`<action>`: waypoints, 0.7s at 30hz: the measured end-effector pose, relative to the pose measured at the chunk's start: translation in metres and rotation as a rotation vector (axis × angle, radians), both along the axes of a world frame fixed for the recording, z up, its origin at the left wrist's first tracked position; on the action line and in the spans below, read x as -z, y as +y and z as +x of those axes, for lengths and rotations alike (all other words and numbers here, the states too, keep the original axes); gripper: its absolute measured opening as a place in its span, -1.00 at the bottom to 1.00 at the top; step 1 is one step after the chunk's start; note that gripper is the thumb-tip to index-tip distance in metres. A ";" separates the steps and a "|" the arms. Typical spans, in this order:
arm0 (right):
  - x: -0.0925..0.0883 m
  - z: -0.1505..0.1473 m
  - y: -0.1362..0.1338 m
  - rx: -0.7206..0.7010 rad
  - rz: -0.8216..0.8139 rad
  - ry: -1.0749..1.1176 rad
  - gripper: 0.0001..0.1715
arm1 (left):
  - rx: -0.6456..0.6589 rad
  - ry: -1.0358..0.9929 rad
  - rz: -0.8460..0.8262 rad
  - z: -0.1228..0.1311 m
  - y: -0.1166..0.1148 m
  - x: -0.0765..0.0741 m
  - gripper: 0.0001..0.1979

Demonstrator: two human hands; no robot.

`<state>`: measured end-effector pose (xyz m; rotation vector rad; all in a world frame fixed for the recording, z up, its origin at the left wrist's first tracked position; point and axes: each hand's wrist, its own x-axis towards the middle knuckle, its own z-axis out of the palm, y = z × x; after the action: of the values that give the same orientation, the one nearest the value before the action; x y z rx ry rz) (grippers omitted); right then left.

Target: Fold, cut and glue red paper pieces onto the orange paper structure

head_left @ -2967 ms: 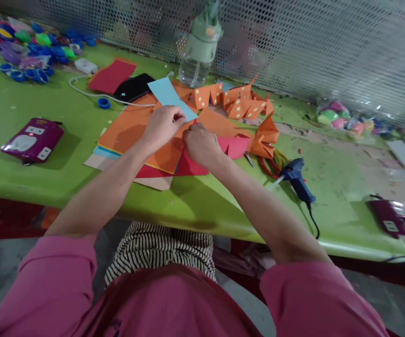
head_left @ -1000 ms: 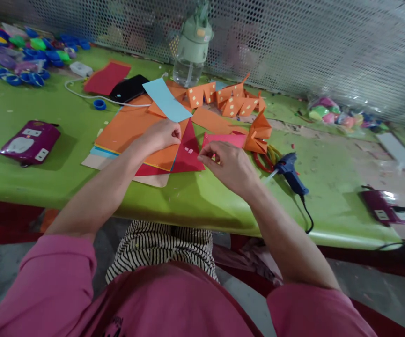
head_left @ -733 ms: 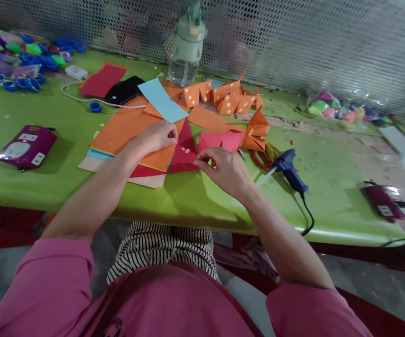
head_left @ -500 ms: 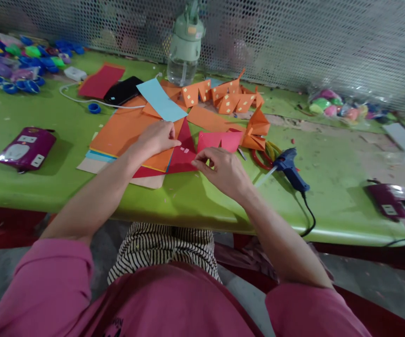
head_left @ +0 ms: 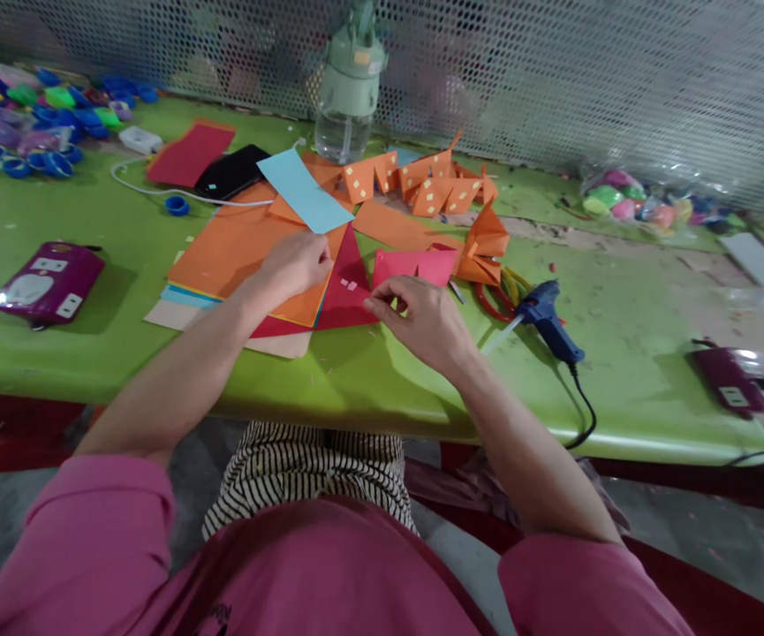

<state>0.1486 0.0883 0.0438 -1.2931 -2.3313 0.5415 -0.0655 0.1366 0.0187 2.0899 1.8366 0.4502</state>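
My left hand [head_left: 298,263] is curled, fingertips pinched on the edge of a light blue paper strip [head_left: 303,190] above a stack of orange sheets [head_left: 236,247]. My right hand [head_left: 421,320] is closed in a pinch at the lower right corner of a red paper triangle [head_left: 348,287] with tiny white squares on it; what the fingertips hold is too small to make out. A pink folded paper [head_left: 414,263] lies just beyond the right hand.
On the green table [head_left: 633,353] lie a blue glue gun [head_left: 544,316] with cord, red and yellow scissors [head_left: 497,296], orange folded shapes [head_left: 434,181], a water bottle [head_left: 348,88], a black phone [head_left: 232,170], purple power strips [head_left: 43,284], and coloured caps [head_left: 37,115]. Mesh fencing stands behind.
My right hand came off the red triangle, drew back toward the table's near edge, then settled in a pinch at the triangle's corner. The left hand stayed on the blue strip.
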 end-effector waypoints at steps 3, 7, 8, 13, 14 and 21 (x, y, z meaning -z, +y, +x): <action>-0.003 -0.001 0.004 0.046 -0.013 0.066 -0.83 | -0.021 -0.375 -0.160 0.001 -0.001 -0.009 -0.87; 0.001 -0.002 0.012 0.106 -0.032 0.177 -0.87 | -0.022 -0.936 -0.451 0.009 -0.009 -0.022 -0.83; 0.004 -0.003 0.015 0.114 0.004 0.196 -0.87 | -0.011 -1.012 -0.502 0.012 -0.011 -0.024 -0.81; 0.020 -0.005 0.019 0.071 0.365 0.107 -0.75 | -0.025 -1.236 -0.640 0.019 -0.014 -0.026 -0.74; 0.022 -0.005 0.019 0.058 0.427 0.071 -0.76 | -0.034 -1.261 -0.655 0.020 -0.014 -0.025 -0.74; 0.022 -0.008 0.014 0.058 0.634 -0.078 -0.78 | -0.035 -1.303 -0.672 0.020 -0.012 -0.017 -0.80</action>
<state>0.1411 0.1024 0.0217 -1.0718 -2.2393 -0.2639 -0.0452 0.1245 0.0357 0.8617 0.9765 0.7895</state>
